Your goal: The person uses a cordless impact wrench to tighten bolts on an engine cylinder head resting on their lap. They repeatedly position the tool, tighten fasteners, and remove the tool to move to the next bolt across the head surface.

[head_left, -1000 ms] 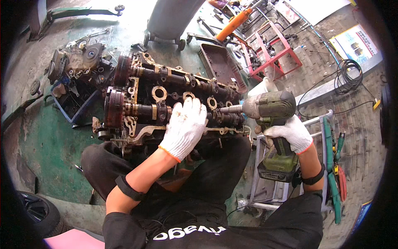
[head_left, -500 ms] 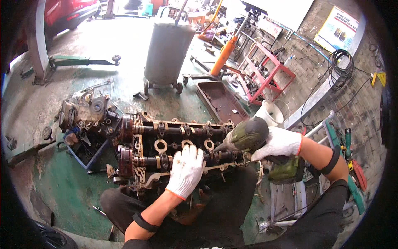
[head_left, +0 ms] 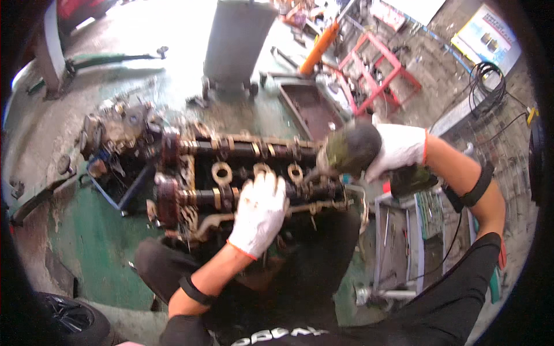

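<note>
Across my lap lies an engine cylinder head [head_left: 202, 199], grimy and dark, with two camshafts running left to right. Round metal rings [head_left: 221, 173] line its middle. My left hand [head_left: 259, 210], in a white knit glove, rests on the cylinder head, its fingers slightly apart and bent down beside the middle ring; the fingertips are partly hidden. My gloved right hand [head_left: 398, 150] is closed round the grip of a green and black cordless impact wrench [head_left: 352, 147]. The wrench's nose points left and down at the near camshaft's right part; blur hides whether it touches a bolt.
Left of the cylinder head, greasy engine parts [head_left: 118, 130] sit over a blue crate [head_left: 121, 202]. Beyond are a brown tray [head_left: 311, 109], a grey wheeled tank [head_left: 236, 46] and a red frame [head_left: 381, 72]. A metal rack [head_left: 392, 248] with tools stands right of my knee.
The whole view has shifted, so the scene sits higher and is blurrier. The impact wrench's battery end has lifted relative to the cylinder head. My left hand stays on the head.
</note>
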Demonstrator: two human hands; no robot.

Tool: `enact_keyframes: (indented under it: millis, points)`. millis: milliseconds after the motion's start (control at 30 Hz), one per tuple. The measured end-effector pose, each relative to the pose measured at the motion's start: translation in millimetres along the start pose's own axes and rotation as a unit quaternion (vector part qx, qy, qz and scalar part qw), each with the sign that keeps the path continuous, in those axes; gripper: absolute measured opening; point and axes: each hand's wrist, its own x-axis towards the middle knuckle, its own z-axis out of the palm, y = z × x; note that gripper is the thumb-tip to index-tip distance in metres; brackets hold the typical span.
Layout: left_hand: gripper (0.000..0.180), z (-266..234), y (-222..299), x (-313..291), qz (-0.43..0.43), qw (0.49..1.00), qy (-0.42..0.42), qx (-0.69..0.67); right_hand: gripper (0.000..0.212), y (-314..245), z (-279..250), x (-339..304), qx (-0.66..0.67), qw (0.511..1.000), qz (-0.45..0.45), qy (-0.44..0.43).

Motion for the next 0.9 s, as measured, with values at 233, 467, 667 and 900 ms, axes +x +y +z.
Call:
enact_keyframes:
  millis: [233, 467, 667, 900]
  points:
    - [0.024, -44, -43, 8, -0.047, 0.990, 0.135, 0.016, 0.013, 4, 20, -14, 0.055, 0.989, 0.087, 0.109]
    - [0.023, -41, -61, 2, -0.144, 0.989, 0.027, 0.030, 0.023, -5, 25, -17, 0.115, 0.979, 0.131, 0.104]
    - [0.026, -39, -62, 1, -0.127, 0.991, 0.015, 0.050, 0.049, -9, 27, -20, 0.026, 0.986, 0.107, 0.128]
    - [0.024, -35, -59, -1, -0.112, 0.988, 0.028, 0.098, 0.039, -8, 28, -18, 0.098, 0.977, 0.156, 0.106]
